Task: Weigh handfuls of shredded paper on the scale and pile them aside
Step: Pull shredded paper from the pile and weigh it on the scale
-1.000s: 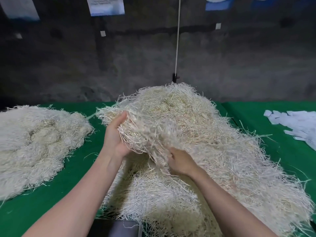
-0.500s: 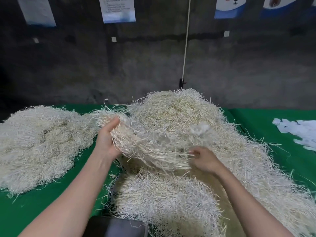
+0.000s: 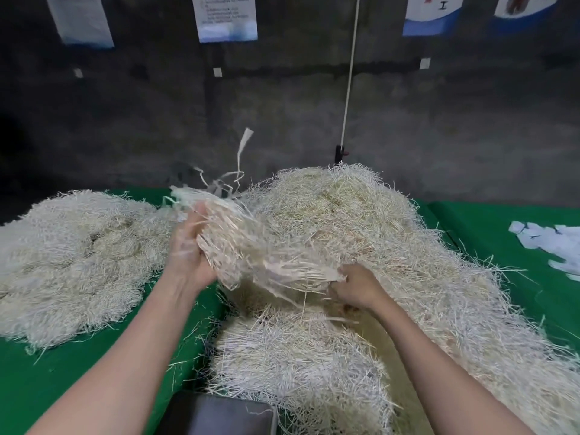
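A big heap of cream shredded paper (image 3: 361,221) fills the middle and right of the green table (image 3: 47,381). A handful of shredded paper (image 3: 257,252) is lifted above the heap, blurred by motion, with loose strips flying up. My left hand (image 3: 186,252) holds its left end, fingers around the strands. My right hand (image 3: 357,287) grips its right end, fingers curled into the strips. A dark grey scale (image 3: 219,416) shows only as a corner at the bottom edge, with a clump of shreds (image 3: 301,362) lying over it.
A second, flatter pile of shredded paper (image 3: 75,259) lies on the left of the table. White paper slips (image 3: 555,246) lie at the far right. A dark wall with posters and a hanging white cord (image 3: 350,73) stands behind.
Both hands have pulled the handful up and leftward off the heap. The right hand moved right along the bundle, and loose strips now fly up above the left hand.
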